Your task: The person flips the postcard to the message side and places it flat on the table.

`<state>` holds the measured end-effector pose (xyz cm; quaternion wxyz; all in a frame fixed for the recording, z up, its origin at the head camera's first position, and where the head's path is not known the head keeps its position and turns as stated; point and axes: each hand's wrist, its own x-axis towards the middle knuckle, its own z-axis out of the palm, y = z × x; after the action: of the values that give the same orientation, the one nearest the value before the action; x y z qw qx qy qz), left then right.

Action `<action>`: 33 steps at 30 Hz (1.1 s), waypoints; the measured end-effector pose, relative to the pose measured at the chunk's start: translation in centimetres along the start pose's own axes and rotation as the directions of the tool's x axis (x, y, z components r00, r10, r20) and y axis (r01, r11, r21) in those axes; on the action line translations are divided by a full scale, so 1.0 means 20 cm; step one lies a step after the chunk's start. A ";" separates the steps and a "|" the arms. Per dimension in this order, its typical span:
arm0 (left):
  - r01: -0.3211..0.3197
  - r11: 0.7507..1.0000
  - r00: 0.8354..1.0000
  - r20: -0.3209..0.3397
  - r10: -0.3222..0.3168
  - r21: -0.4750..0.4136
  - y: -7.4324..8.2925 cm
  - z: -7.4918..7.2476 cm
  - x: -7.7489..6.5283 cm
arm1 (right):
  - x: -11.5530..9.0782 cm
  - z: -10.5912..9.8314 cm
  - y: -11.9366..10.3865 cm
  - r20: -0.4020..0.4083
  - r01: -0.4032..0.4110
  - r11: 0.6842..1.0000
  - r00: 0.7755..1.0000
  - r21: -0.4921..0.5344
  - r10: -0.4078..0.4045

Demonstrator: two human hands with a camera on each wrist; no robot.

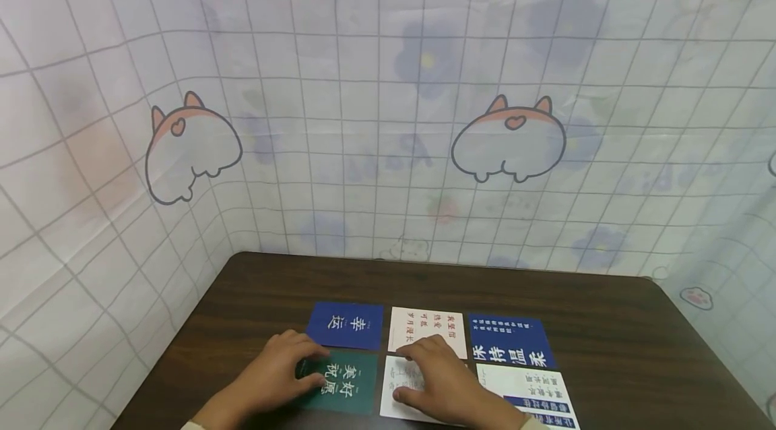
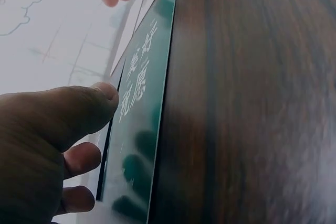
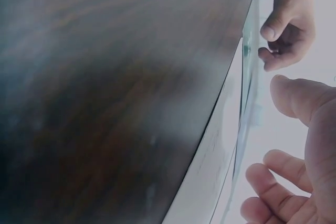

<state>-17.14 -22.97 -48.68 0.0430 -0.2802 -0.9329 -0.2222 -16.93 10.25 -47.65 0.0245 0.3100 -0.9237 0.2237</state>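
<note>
My left hand (image 1: pixel 280 369) hovers at the left side of a green card (image 1: pixel 358 386) with white characters, its thumb and fingers apart and nothing between them. Over the white card (image 1: pixel 394 368) beside it is my right hand (image 1: pixel 445 379), fingers loosely bent and spread, hiding much of that card. In the left wrist view the thumb (image 2: pixel 100 98) stands above the green card's surface, and both hands look raised off the cards. The right wrist view shows the right fingers (image 3: pixel 278 187) holding nothing, with the left hand (image 3: pixel 291 22) beyond.
Behind lie a blue card (image 1: pixel 345 325), a cream card (image 1: pixel 427 329) and a blue card with large white characters (image 1: pixel 509 339). A white-and-blue card (image 1: pixel 533 383) lies at front right. The dark wooden table (image 1: pixel 273 288) meets a gridded curtain (image 1: pixel 376 113) behind.
</note>
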 end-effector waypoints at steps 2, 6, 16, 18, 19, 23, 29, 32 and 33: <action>0.016 1.000 1.000 0.002 -0.016 -0.003 -0.01 -0.01 -0.01 | 0.01 0.00 -0.01 -0.009 0.004 1.000 1.000 -0.004 -0.004; 0.039 0.999 0.999 0.003 -0.039 -0.013 -0.03 -0.03 -0.02 | 0.02 0.01 -0.02 -0.020 0.002 1.000 1.000 -0.011 -0.002; 0.074 0.997 0.997 -0.006 -0.074 -0.015 -0.11 -0.06 -0.06 | 0.06 0.05 -0.03 -0.012 0.010 1.000 1.000 0.013 -0.010; 0.091 0.996 0.996 0.005 -0.090 -0.022 -0.12 -0.07 -0.06 | 0.06 0.06 -0.03 -0.012 0.010 1.000 1.000 0.013 -0.010; 0.098 0.995 0.995 0.013 -0.098 -0.027 -0.12 -0.08 -0.06 | 0.07 0.06 -0.03 -0.013 0.010 1.000 1.000 0.013 -0.010; 0.117 0.992 0.992 0.043 -0.115 -0.041 -0.14 -0.10 -0.06 | 0.07 0.07 -0.04 -0.020 0.016 1.000 1.000 0.010 -0.015; 0.128 0.991 0.990 0.057 -0.126 -0.046 -0.16 -0.12 -0.07 | 0.08 0.08 -0.05 -0.016 0.014 1.000 1.000 -0.009 -0.014; 0.139 0.988 0.988 0.073 -0.134 -0.062 -0.16 -0.12 -0.07 | 0.09 0.07 -0.07 -0.003 0.007 1.000 1.000 -0.022 -0.007; 0.145 0.987 0.987 0.078 -0.140 -0.065 -0.16 -0.12 -0.07 | 0.10 0.07 -0.07 0.006 0.002 1.000 1.000 -0.022 -0.002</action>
<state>-17.83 -27.19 -48.13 -0.0172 -0.2221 -0.9430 -0.2471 -17.54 7.51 -48.04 0.0251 0.3112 -0.9259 0.2128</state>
